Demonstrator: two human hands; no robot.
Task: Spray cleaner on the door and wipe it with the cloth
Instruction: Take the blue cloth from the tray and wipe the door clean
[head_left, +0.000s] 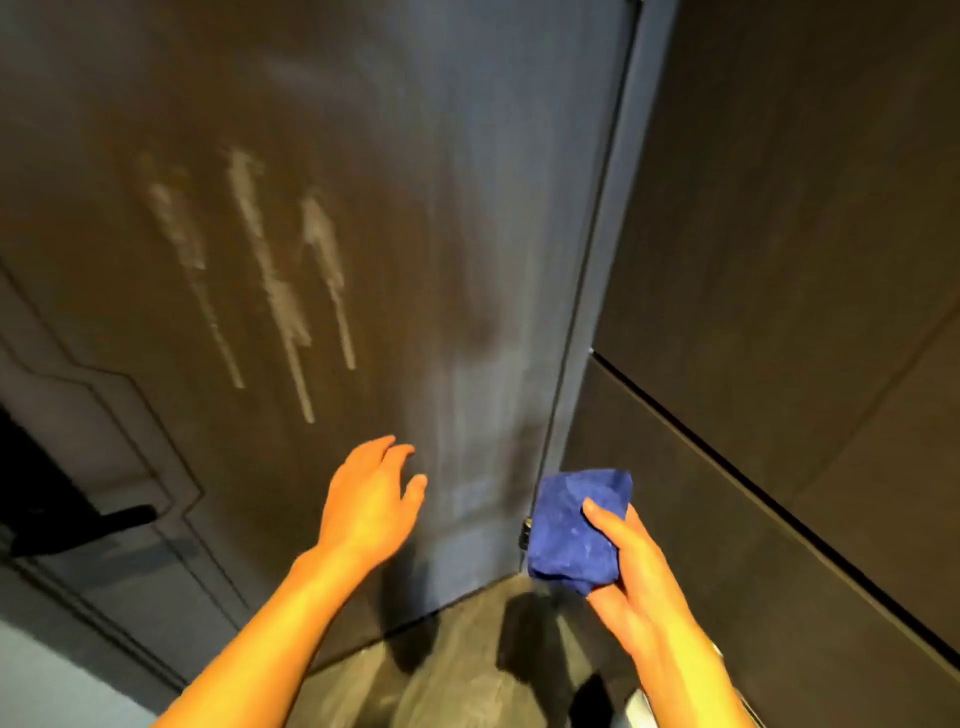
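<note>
Head cam, dark door (415, 208) w/ three white foam streaks (270, 280) running down near its left side, left hand (371, 501) empty, grip open, near door's lower part, right hand (631, 577) grip closed on bunched blue cloth (569, 530) by door's right edge, black handle (83, 525) lower left.

Blue cloth (571, 530); dark grey-brown door (405, 156) with 3 whitish streaks (270, 280).

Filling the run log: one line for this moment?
phase: wiping | right hand: holds blue cloth | left hand: open, empty | door: foam streaks unwiped
</note>
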